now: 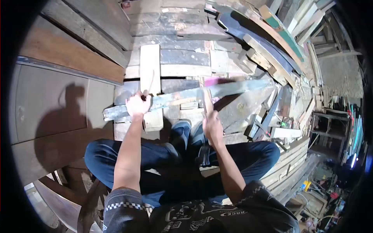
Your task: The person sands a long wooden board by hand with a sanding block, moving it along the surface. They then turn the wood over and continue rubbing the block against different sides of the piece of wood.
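Observation:
A long weathered plank with grey, flaking paint lies crosswise in front of my knees. My left hand is closed round it near its left end. Beneath the plank runs a pale board, pointing away from me. My right hand is wrapped round a narrow, light-brown tool, held upright in this view. Its upper part overlaps the middle of the plank; I cannot tell its exact kind. Both my feet, in dark shoes, are close behind the plank.
Worn floorboards spread ahead. A wooden panel wall stands at left. Scrap timber is heaped at far right, with a white block nearer. A small shelf and clutter fill the right side.

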A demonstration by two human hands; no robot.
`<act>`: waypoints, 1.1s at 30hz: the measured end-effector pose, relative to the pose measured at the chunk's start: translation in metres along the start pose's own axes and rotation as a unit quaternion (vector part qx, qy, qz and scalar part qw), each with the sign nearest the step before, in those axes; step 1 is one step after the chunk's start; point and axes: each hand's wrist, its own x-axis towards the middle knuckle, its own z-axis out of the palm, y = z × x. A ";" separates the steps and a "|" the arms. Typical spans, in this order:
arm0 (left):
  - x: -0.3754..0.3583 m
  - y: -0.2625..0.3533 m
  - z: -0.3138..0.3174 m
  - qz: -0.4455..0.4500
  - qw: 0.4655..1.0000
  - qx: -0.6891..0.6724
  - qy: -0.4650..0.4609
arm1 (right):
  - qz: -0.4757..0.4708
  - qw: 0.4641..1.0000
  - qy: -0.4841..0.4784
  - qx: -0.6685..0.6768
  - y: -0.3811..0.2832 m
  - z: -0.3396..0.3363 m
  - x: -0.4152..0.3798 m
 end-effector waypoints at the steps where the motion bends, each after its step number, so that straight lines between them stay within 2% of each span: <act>1: -0.003 0.000 0.000 0.024 0.999 -0.006 0.031 | 0.006 1.000 -0.007 -0.001 0.001 -0.002 -0.004; 2: -0.002 -0.002 -0.001 0.044 0.998 -0.015 0.042 | 0.015 1.000 -0.015 -0.002 0.001 -0.004 -0.005; 4: 0.005 -0.004 0.004 0.002 0.999 -0.035 -0.010 | -0.014 0.999 0.007 0.030 0.005 0.012 0.016; 8: 0.000 -0.001 0.004 0.017 1.000 -0.016 0.012 | 0.000 0.999 0.035 0.034 -0.027 0.006 0.055; 11: -0.001 -0.002 0.004 0.010 1.000 -0.016 0.009 | -0.048 0.998 0.040 0.033 0.000 0.014 0.035; 14: -0.003 0.005 -0.006 0.004 1.000 -0.010 0.020 | -0.010 1.000 -0.006 0.002 -0.004 -0.002 -0.014; 15: -0.002 0.003 -0.004 0.013 1.000 -0.007 0.024 | 0.023 0.999 -0.004 0.021 -0.003 0.001 -0.014; 19: 0.001 -0.001 0.002 0.016 0.999 -0.028 0.022 | -0.038 0.997 0.041 0.058 -0.009 0.015 0.031; 22: 0.000 0.000 0.005 0.014 0.999 -0.024 0.044 | -0.036 0.997 0.058 0.031 -0.025 0.013 0.061; 25: -0.001 -0.001 0.005 0.002 1.000 -0.023 0.014 | -0.048 0.998 0.041 0.023 -0.010 0.012 0.041; 28: 0.000 -0.002 0.002 0.008 1.000 -0.012 0.007 | -0.010 1.000 -0.017 -0.001 0.000 0.002 -0.004; 33: -0.001 -0.001 0.003 0.041 0.997 -0.038 0.053 | -0.043 0.998 0.028 0.019 -0.010 0.003 0.031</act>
